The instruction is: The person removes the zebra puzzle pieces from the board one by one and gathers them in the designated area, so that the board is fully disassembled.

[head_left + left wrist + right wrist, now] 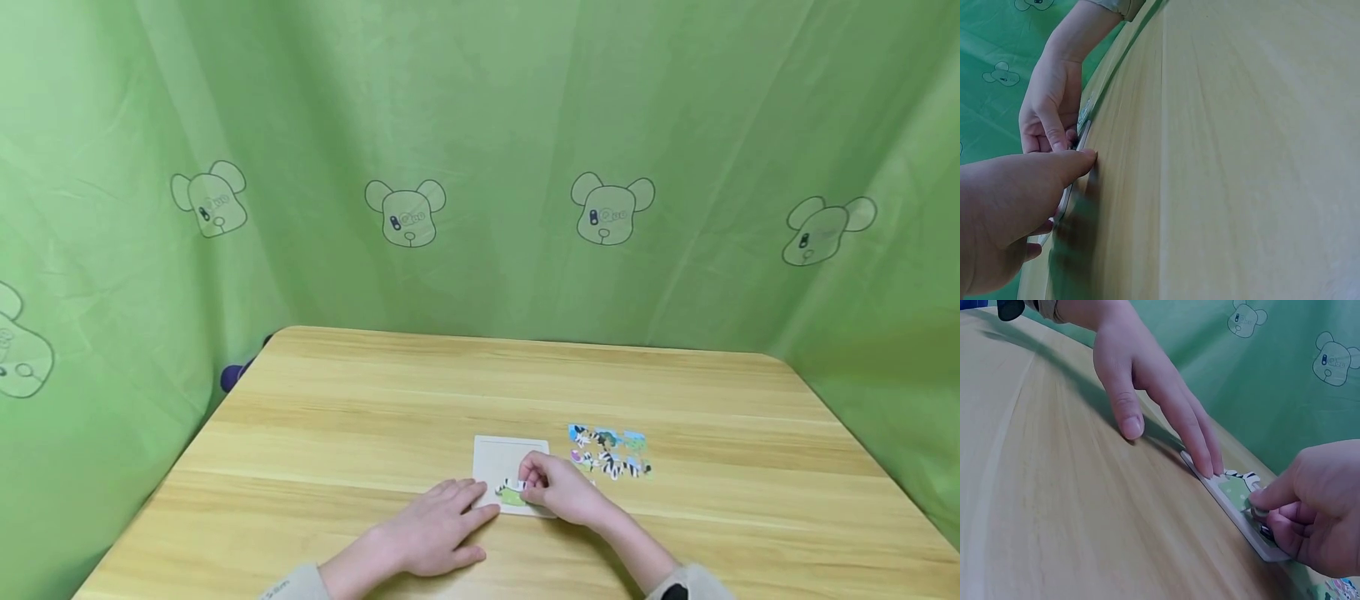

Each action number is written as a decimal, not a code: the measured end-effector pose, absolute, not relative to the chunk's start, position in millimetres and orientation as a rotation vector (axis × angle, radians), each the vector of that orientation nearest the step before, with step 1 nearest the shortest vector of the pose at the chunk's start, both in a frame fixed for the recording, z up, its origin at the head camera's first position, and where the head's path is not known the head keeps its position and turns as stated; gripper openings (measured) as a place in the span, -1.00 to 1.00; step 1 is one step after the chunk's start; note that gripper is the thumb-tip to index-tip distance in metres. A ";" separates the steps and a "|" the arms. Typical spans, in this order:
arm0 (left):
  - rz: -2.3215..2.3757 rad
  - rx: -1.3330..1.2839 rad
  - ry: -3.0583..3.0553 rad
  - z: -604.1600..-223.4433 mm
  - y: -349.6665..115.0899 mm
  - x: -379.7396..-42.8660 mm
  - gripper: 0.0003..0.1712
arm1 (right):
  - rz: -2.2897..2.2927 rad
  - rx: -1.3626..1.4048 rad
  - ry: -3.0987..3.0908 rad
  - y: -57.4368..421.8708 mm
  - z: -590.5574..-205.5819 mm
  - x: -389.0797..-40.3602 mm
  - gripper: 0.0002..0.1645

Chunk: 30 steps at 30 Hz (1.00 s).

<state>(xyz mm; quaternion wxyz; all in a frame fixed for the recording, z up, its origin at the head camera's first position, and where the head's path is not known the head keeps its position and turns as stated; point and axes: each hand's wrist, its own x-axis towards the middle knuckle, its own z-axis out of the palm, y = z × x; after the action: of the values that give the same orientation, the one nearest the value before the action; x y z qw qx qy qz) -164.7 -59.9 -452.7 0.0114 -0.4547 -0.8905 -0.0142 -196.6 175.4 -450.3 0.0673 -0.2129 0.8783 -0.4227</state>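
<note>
A white, shallow puzzle tray [498,457] lies flat on the table. In its near part sits a green puzzle piece [510,497] with black-and-white stripes along its top edge. My left hand [435,529] rests at the tray's left side, fingers stretched out, two fingertips on its near-left border. Over the tray's right part, my right hand [562,490] pinches a small puzzle piece [522,484] between thumb and fingers, beside the green one. The right wrist view shows this pinch [1260,511] low against the tray; the fingers hide most of the piece.
Several loose puzzle pieces [611,458] with zebra stripes, blue and green lie right of the tray, some close to my right wrist. The wooden table [337,400] is walled by green curtains [495,100] with bear-head outlines. Something purple [231,377] shows beyond the left table edge.
</note>
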 end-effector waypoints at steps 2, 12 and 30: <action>-0.043 -1.415 -2.777 -452.7 -60.1 -164.0 -0.33 | -1.320 -0.636 2.606 176.9 -449.8 -196.3 -0.83; -0.033 -1.409 -2.784 -456.5 -59.0 -163.0 -0.32 | -1.529 -0.517 2.409 205.6 -450.8 -199.6 -0.77; -0.044 -1.401 -2.802 -456.8 -58.4 -162.7 -0.33 | -1.561 -0.290 2.419 297.0 -443.5 -188.7 -0.58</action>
<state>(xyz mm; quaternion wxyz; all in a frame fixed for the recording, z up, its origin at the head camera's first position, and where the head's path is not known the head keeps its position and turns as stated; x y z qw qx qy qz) -162.7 -58.4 -456.8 0.0044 -0.4472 -0.8943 -0.0142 -188.7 297.0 -443.5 0.1236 -0.0993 0.8297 -0.5353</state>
